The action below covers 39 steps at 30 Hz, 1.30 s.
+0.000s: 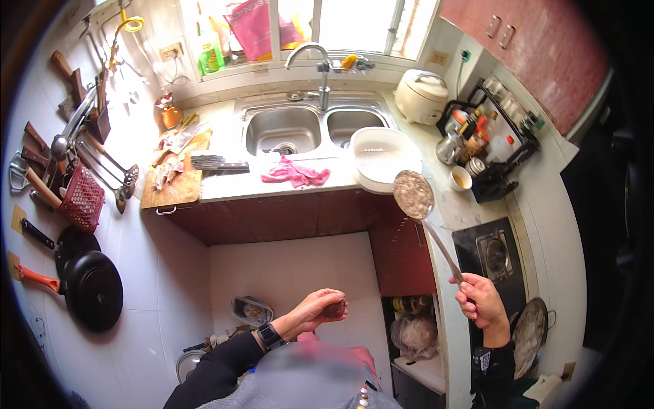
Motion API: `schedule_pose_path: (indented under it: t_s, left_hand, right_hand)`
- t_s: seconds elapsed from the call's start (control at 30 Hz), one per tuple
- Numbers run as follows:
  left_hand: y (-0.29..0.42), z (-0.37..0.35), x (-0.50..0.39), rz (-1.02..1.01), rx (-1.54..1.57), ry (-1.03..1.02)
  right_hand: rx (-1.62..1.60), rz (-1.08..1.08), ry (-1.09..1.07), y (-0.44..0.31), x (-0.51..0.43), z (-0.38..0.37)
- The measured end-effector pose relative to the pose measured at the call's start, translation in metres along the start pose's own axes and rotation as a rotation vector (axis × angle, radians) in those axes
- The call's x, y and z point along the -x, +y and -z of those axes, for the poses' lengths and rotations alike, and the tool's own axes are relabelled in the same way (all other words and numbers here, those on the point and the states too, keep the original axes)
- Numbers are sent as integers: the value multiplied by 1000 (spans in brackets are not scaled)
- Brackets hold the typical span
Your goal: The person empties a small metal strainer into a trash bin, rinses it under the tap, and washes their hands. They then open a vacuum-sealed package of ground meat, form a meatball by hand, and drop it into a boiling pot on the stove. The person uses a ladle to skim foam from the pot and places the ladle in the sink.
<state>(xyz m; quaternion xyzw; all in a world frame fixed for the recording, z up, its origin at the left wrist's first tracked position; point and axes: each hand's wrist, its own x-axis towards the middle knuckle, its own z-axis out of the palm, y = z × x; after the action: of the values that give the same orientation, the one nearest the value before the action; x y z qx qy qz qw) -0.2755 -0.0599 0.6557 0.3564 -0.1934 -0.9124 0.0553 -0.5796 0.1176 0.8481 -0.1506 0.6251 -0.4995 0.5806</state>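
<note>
My right hand (pixel 477 301) grips the handle of a long metal skimmer (pixel 442 248). Its round head is heaped with light brown chunks of food (pixel 414 194), perhaps meat, and drops fall below it. The heaped head overlaps the front right rim of a white plastic colander (pixel 380 179) in the picture; whether they touch I cannot tell. In front of my body hangs my left hand (pixel 319 312), its fingers curled. A dark reddish patch shows inside them, either shadowed palm or a small object. Beside my right forearm is a wok (pixel 530 332) with pale contents.
A black gas hob (pixel 493 253) lies left of the wok. Behind are a double steel sink (pixel 283 130), a pink cloth (pixel 294 172), a cleaver (pixel 222 164) and a cutting board (pixel 171 189) with raw meat. A rice cooker (pixel 421 94) and condiment rack (pixel 498 138) stand right; pans (pixel 92 291) hang left.
</note>
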Motion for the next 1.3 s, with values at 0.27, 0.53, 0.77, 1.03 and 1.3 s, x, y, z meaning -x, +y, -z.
schedule_pose_path:
  t_s: [0.27, 0.53, 0.77, 1.03, 1.3]
  left_hand:
    - [53, 86, 40, -243, 273, 192]
    - [61, 113, 49, -418, 489, 438]
    - [68, 115, 32, -480, 621, 515]
    - [78, 107, 16, -488, 596, 546]
    - [88, 100, 5, -486, 572, 528]
  right_hand:
    - [26, -28, -334, -69, -271, -130]
    - [84, -92, -318, -87, -470, -206]
    - [227, -109, -193, -84, -559, -223]
    - [1279, 571, 33, -45, -607, -207]
    - [1474, 590, 102, -29, -589, -200]
